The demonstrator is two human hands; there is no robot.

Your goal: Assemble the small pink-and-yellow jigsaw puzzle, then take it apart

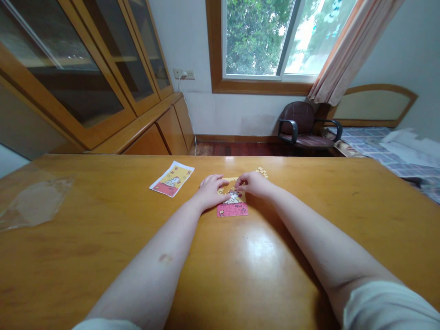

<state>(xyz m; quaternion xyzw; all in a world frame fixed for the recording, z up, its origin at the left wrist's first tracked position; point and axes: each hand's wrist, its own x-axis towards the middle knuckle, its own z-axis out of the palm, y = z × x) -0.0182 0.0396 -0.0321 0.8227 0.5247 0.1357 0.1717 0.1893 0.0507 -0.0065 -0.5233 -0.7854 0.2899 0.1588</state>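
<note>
A partly assembled jigsaw puzzle [232,210] lies on the wooden table, pink along its near edge, with a white cartoon animal and yellow above. Its upper middle shows bare table inside a yellow border. My left hand [210,191] rests over the puzzle's left side, fingers apart, with thumb and fingertips touching it. Over the upper right part, my right hand [255,184] is closed in a pinch; whatever is between the fingertips is too small to make out. Just beyond that hand is a small heap of loose puzzle pieces [261,172], partly hidden by it.
A printed picture sheet [173,179] with the same design lies left of the puzzle. A clear plastic bag [36,201] is at the table's far left. Beyond the table [220,275] stand a glass-door cabinet [144,107], an armchair [302,123] and a bed [374,142].
</note>
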